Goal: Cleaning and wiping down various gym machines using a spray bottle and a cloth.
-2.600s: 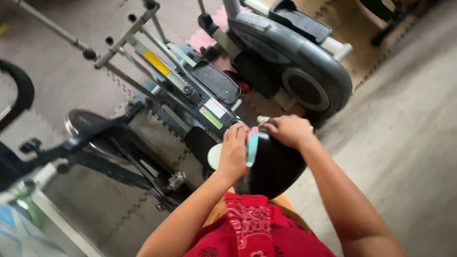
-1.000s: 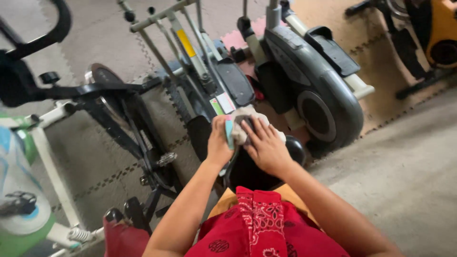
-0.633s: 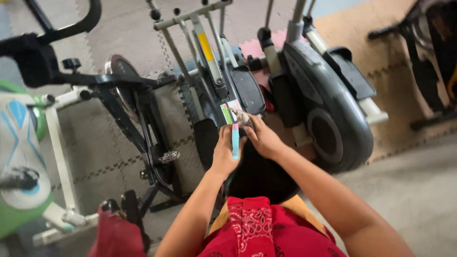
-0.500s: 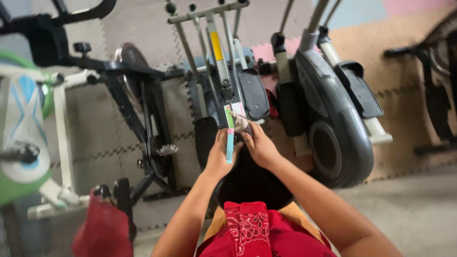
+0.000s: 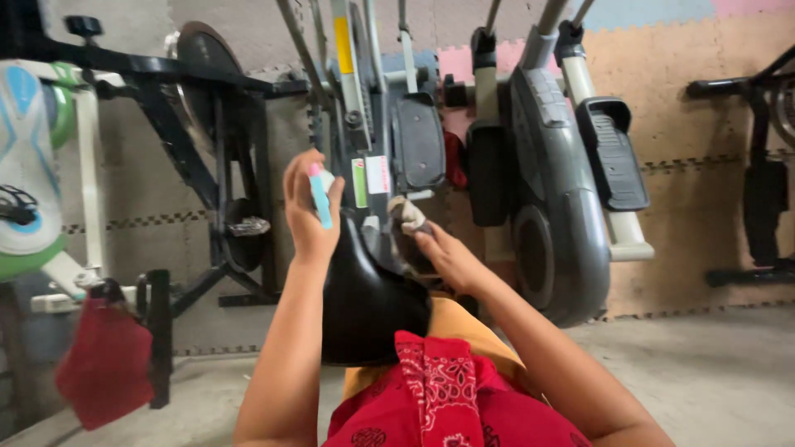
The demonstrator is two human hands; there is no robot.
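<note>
My left hand is raised and holds a slim blue tool with a pink tip, a white piece behind it. My right hand presses a small grey cloth against the front of a black bike saddle just before me. The two hands are now apart, the left above the saddle's left side, the right on its nose. A red patterned cloth lies over my lap, with yellow fabric beneath it.
A grey exercise machine with pedals stands straight ahead on foam floor mats. A black bike frame is at the left, with a white and green machine and a red cloth hanging at far left.
The hands, held together over the saddle earlier, have separated: the left has lifted with the blue tool, the right now rubs the cloth on the saddle. The view has swung right.
</note>
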